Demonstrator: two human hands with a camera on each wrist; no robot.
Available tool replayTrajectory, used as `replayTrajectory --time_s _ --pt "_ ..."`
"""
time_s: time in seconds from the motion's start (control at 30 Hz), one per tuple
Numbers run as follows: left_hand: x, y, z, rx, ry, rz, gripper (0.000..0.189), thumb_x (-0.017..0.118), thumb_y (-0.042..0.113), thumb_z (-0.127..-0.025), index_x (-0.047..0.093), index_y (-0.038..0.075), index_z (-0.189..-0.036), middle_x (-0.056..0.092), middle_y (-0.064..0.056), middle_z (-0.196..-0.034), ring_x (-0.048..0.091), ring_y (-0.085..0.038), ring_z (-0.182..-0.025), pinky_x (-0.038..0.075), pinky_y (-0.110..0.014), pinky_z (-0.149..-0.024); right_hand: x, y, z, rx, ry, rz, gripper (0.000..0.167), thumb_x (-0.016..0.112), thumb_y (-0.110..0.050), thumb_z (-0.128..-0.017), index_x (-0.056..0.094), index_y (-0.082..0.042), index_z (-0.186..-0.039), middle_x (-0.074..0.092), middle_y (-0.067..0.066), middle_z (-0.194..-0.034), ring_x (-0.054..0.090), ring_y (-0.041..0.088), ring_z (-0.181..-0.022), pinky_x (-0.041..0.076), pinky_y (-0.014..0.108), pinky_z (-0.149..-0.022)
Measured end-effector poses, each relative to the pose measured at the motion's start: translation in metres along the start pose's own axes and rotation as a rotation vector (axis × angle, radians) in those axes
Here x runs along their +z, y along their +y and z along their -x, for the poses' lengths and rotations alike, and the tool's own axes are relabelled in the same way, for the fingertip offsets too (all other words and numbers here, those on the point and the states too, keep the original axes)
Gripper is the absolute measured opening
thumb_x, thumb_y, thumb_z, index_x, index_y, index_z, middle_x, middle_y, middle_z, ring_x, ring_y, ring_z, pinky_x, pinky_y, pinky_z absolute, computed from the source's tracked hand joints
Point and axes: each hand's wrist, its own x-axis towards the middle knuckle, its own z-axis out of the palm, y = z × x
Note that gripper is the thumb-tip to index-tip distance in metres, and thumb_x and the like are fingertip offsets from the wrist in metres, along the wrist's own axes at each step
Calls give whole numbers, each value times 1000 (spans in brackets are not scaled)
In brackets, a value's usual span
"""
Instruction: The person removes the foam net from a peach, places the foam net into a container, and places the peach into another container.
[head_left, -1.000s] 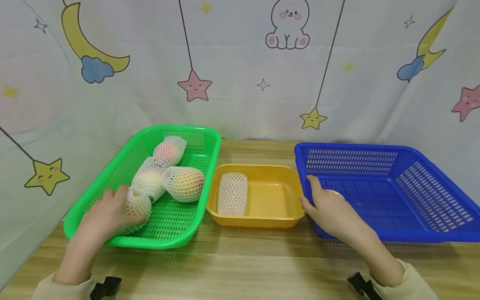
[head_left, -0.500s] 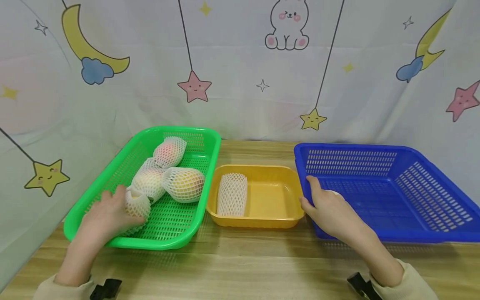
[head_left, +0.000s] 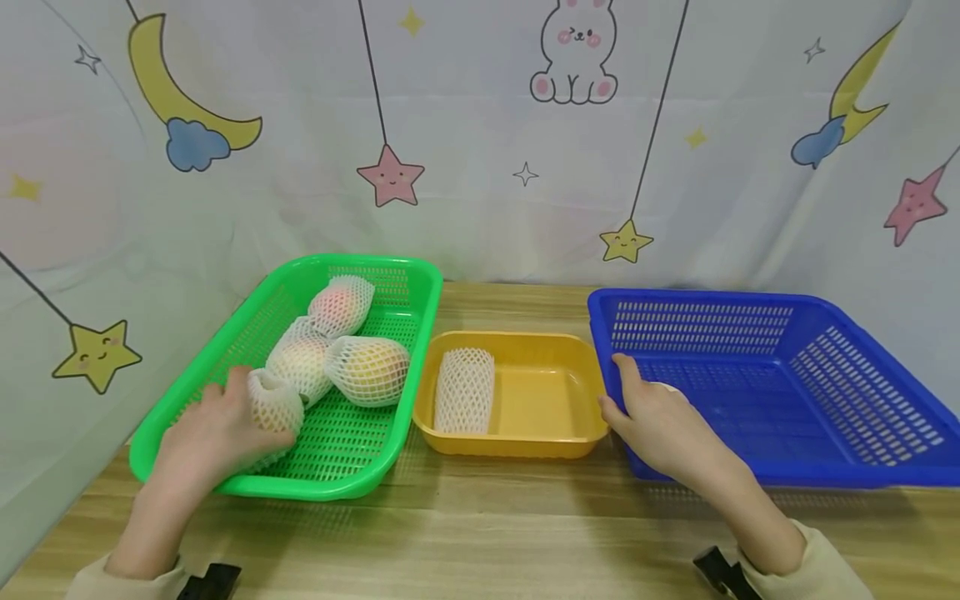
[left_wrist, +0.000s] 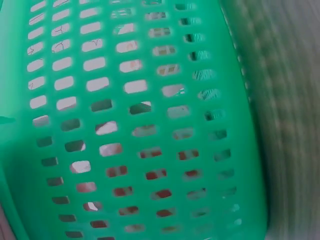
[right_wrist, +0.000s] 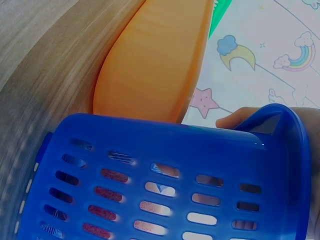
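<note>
My left hand [head_left: 217,425] is inside the green basket [head_left: 390,442], its fingers and thumb round a fruit in a white foam net [head_left: 276,402]. Several more netted fruits lie beyond it, among them a yellowish one [head_left: 371,372] and a reddish one [head_left: 341,306]. My right hand [head_left: 667,425] grips the left rim of the blue basket [head_left: 795,467], thumb on the outer side and index finger over the edge; the other fingers are hidden. Past its knuckles shows a pale rounded edge [head_left: 666,386]. Speckled red patches appear through the basket's slots [right_wrist: 106,194] in the right wrist view.
A yellow tray [head_left: 547,400] stands between the two baskets, with a white foam net sleeve [head_left: 465,390] at its left end. All sit on a wood-grain table [head_left: 480,533]. A printed curtain [head_left: 480,225] hangs close behind and at the left.
The left hand has turned the netted fruit very slightly, its open net end now showing more. The right hand stays at the blue rim. The head view has shifted a little.
</note>
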Motion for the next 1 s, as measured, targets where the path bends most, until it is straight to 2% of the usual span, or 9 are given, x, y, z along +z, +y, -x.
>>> replayTrajectory --time_s 0.2,0.33,0.67,0.83,1.0 --pt "0 5 5 0 58 -6 94 72 44 -70 27 -9 -134 49 -35 -100 54 -46 -75 39 -45 -50 1 0 0 -2 2 8 63 44 -32 -100 22 4 -146 46 0 -55 45 16 -55 41 33 -57" --pt "-2 10 8 -5 86 -1 91 70 44 -71 28 -8 -133 49 -34 -98 54 -46 -74 38 -45 -49 2 0 0 -1 5 3 63 45 -32 -100 22 4 -146 44 -1 -53 43 16 -53 37 30 -54" --pt "-4 17 13 -9 109 7 89 69 45 -73 28 -5 -135 50 -32 -99 54 -44 -75 38 -42 -49 1 0 -1 -8 17 18 62 46 -31 -99 24 5 -145 46 0 -55 46 16 -55 41 33 -56" --pt "-5 21 15 -5 135 20 87 69 43 -72 30 -3 -135 50 -28 -97 53 -38 -72 36 -39 -48 1 1 -1 -11 19 14 62 46 -31 -99 24 5 -145 45 0 -54 44 16 -53 38 31 -54" --pt "-6 26 15 11 167 38 88 70 44 -72 31 -1 -136 51 -28 -98 53 -37 -73 36 -38 -49 1 1 -1 -9 15 2 62 45 -31 -100 23 5 -145 43 0 -53 41 16 -51 35 29 -51"
